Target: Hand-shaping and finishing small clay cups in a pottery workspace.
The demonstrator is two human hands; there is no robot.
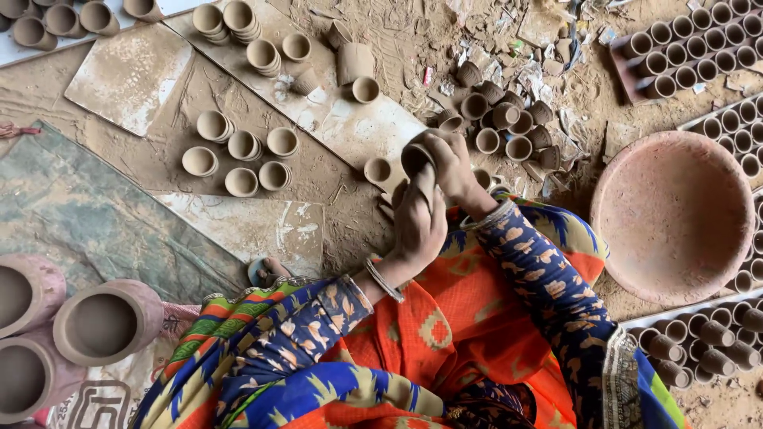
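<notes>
Both my hands meet at the centre of the head view over one small wet clay cup [415, 156]. My right hand [451, 163] grips the cup from the right, its mouth facing left. My left hand [419, 222] comes up from below, and its fingers press against the cup's underside. Both forearms wear patterned blue sleeves and metal bangles. Just left of the cup another small clay cup [377, 169] stands on the ground. Orange patterned cloth covers my lap below.
Several pale cups [242, 147] stand in a group on the dirt at left, with stacked ones on a board [350, 127]. A heap of darker cups [509, 127] lies at right. A large clay bowl [674, 216], trays of cups [691, 48] and big pots [103, 322] surround me.
</notes>
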